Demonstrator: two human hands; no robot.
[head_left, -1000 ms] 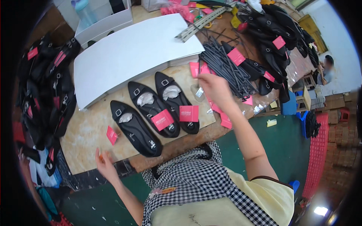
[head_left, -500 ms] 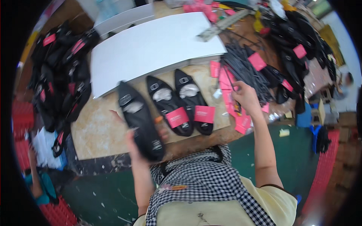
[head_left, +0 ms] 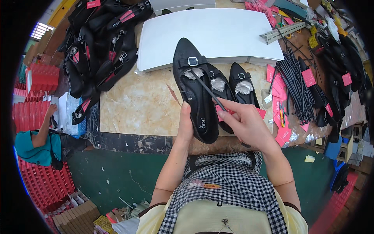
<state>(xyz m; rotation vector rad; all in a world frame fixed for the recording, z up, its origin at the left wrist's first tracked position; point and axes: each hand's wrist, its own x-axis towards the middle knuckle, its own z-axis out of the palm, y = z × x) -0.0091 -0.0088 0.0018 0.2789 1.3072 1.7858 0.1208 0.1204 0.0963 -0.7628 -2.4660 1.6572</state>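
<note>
My left hand (head_left: 186,124) is closed on a black pointed flat shoe (head_left: 194,102) with a square buckle, holding it by the heel side above the tabletop. Between the fingers of my right hand (head_left: 249,124) is a thin dark stick (head_left: 208,91); its far end reaches into the shoe, at the pale crumpled paper in the toe. Just right of this shoe lie two similar ones, a partly covered shoe (head_left: 213,72) and a second shoe (head_left: 236,71). Their pink tags are mostly hidden by my right hand.
A stack of white sheets (head_left: 210,37) lies beyond the shoes. On the right are loose pink tags (head_left: 279,86), a bundle of dark sticks (head_left: 298,84) and a shoe pile (head_left: 350,78). Another shoe pile (head_left: 83,58) rises at left. A person (head_left: 37,146) in teal works further left.
My right hand has come left from the tags and sticks, bringing a stick to the shoe. The shoe in my left hand has been raised beside the other two. The whole view has shifted.
</note>
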